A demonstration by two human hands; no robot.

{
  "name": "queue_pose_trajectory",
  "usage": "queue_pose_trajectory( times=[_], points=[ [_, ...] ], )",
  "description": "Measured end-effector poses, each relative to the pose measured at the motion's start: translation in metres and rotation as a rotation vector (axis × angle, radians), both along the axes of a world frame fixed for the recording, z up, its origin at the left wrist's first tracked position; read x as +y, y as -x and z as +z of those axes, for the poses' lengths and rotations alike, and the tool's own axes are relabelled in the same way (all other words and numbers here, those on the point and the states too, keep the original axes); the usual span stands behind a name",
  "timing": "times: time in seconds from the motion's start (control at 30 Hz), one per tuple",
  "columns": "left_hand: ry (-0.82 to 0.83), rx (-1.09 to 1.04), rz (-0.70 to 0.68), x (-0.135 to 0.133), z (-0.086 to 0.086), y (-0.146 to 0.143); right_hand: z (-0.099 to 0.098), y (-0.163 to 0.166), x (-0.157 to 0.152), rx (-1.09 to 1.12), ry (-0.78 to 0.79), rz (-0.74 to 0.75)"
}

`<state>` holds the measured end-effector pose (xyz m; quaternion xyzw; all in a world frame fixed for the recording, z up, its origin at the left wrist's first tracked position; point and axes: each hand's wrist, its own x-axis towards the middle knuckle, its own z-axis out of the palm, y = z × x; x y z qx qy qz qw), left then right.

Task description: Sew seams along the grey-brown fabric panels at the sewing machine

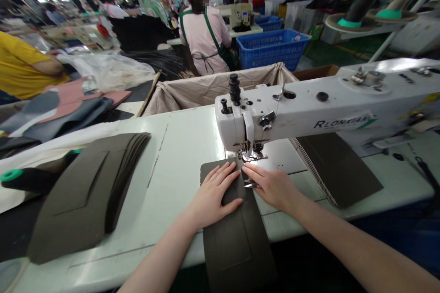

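Note:
A dark olive fabric panel (237, 242) lies under the presser foot (248, 153) of a white sewing machine (309, 105) and hangs over the table's front edge. My left hand (218, 192) rests flat on the panel, fingers spread, just left of the foot. At the panel's right edge, close to the foot, is my right hand (271, 185). Its fingertips press on the panel while the palm closes round small thread snips (251, 184), whose metal blades point left from under the fingers. The rest of the snips is hidden in the hand.
On the left lies a stack of olive panels (89, 183), beside a black thread cone (30, 176). Another pile of panels (338, 165) sits right, behind the needle. Beyond the table (172, 169) stand a cloth-lined bin (192, 91), a blue basket (271, 48) and a seated co-worker (206, 32).

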<state>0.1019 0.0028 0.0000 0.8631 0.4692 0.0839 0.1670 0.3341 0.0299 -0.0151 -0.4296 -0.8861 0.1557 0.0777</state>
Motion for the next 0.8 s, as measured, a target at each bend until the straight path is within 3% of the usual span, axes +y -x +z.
queue_pose_trajectory(
  times=[0.8],
  points=[
    [-0.021,-0.034,-0.024,0.0051,-0.0026,0.0044,0.0011,0.0,-0.0007,0.0,-0.006,-0.011]
  ],
)
